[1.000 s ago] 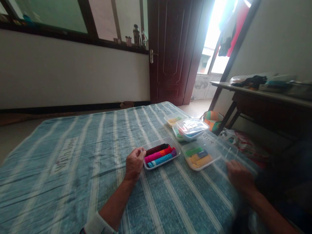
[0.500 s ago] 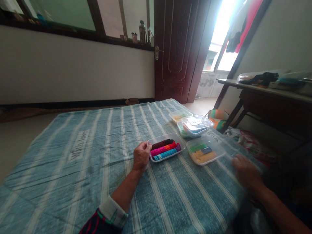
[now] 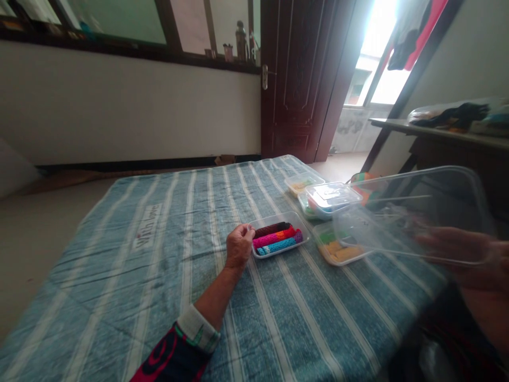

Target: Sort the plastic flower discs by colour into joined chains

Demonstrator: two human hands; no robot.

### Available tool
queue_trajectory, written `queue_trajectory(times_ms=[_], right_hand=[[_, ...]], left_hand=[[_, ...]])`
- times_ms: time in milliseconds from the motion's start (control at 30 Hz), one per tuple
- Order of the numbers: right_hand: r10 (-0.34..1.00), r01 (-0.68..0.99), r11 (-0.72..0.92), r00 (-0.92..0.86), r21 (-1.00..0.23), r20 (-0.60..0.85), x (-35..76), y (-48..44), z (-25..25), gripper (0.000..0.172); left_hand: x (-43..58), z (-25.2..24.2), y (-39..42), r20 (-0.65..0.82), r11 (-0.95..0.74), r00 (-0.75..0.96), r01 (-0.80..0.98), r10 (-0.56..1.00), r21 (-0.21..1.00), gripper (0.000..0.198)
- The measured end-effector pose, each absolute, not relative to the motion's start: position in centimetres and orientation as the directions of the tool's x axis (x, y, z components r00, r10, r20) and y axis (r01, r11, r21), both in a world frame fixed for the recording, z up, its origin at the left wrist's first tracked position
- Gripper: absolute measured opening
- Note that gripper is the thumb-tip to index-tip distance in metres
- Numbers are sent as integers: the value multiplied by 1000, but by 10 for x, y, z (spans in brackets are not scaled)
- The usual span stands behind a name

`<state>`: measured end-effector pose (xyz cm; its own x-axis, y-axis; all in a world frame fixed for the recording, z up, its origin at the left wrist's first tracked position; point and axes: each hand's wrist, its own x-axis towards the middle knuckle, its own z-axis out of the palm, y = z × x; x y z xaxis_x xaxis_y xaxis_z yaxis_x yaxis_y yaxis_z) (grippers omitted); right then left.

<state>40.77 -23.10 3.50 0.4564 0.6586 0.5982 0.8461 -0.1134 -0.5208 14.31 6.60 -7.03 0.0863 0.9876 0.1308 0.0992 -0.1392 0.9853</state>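
My left hand (image 3: 239, 246) pinches the left edge of a clear plastic box (image 3: 284, 252) on the bed. Inside lie several soft rolls with a knitted look: a dark brown roll (image 3: 271, 230), a pink and red roll (image 3: 274, 236) and a blue and purple roll (image 3: 277, 245). At the far right, my right hand (image 3: 463, 254) is blurred and closed on a large clear plastic lid (image 3: 431, 183), held raised and tilted. Partly behind the lid, another clear box (image 3: 338, 261) holds green and yellow pieces.
Further back are a lidded clear box (image 3: 334, 195) stacked on another, and a small box (image 3: 304, 183) with yellow contents. A striped blue cloth (image 3: 178, 297) covers the bed. To the right stands a table (image 3: 437, 130) with bags on it; a brown door (image 3: 298, 79) is behind.
My right hand has come up holding the clear lid, which now hangs over the bed's right side. My left hand stays at the box edge. The view has shifted slightly.
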Motion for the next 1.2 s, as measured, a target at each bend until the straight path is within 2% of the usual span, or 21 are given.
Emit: queue_trajectory(times_ms=[33,67,133,267,400,700,867,1033,1100,1200], right_hand=[[642,649,124,525,-751,559,392,-218,39,44],[652,452,266,566,-852,504,378,-204,40,30],[752,173,329,546,-928,369,354,-174,35,23],[922,-298,274,353,-914,162,320,-121,8,17],[966,-536,181,253,-825,48,303,-87,-17,15],[954,-638,132,290,-759,-78,308,-67,-40,22],[887,-524,89,428,-847,-171,304,-71,-36,30],[858,-411,18,474,-912,-197,296,-76,-35,39],[848,-385,24,496,-923,-185,293,-78,-35,47],[824,-299,36,549,-953,-141,289,-80,-37,67]], left_hand=[[143,-70,66,130,-138,88,95,988,986,19],[142,-69,65,128,-136,89,91,988,986,19],[140,-67,65,124,-132,93,84,988,988,18],[132,-60,68,107,-116,114,82,988,990,18],[123,-55,73,80,-89,107,81,991,993,18],[122,-63,85,-56,59,49,-62,997,996,40],[121,-64,84,6,-6,88,3,996,1000,36],[121,-64,84,61,-65,93,48,994,997,29],[121,-65,84,57,-62,90,55,994,997,30],[122,-65,84,70,-76,75,85,995,993,30]])
